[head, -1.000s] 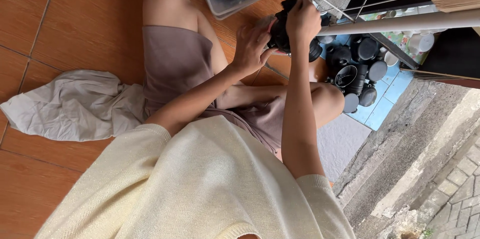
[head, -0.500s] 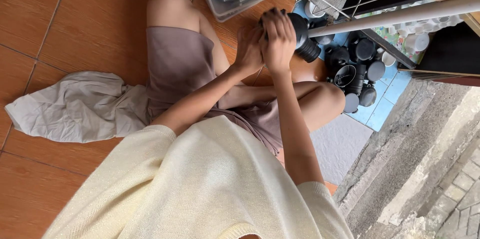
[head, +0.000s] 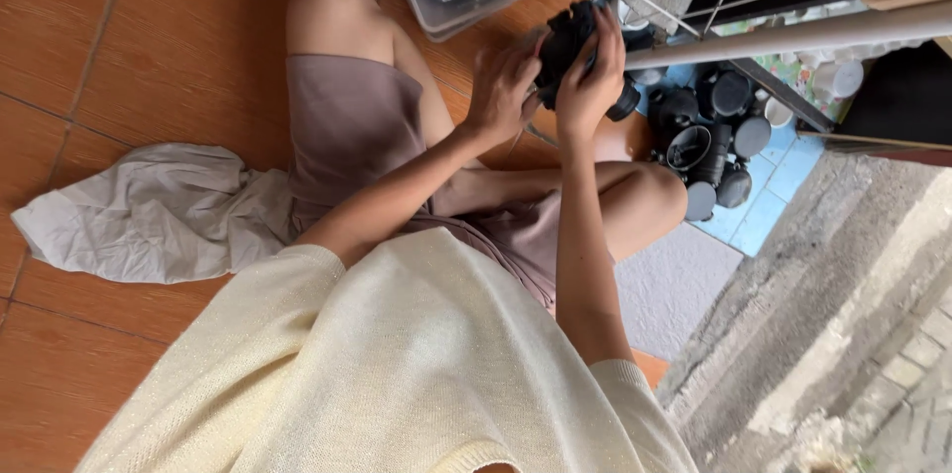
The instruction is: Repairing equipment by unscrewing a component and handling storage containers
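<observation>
- Both hands have parted since 0.5 s ago, exposing the black pot they hold.
- I see my left hand (head: 503,86) cupping the black pot (head: 563,45) at its side.
- My right hand (head: 593,71) grips it above my knees.
- Black pots (head: 709,131) cluster further right.

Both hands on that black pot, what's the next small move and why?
Probably set it down with the other black pots. Both the left hand and right hand grip one small black pot in mid-air above that cluster, so the shortest move is down and right.
</observation>
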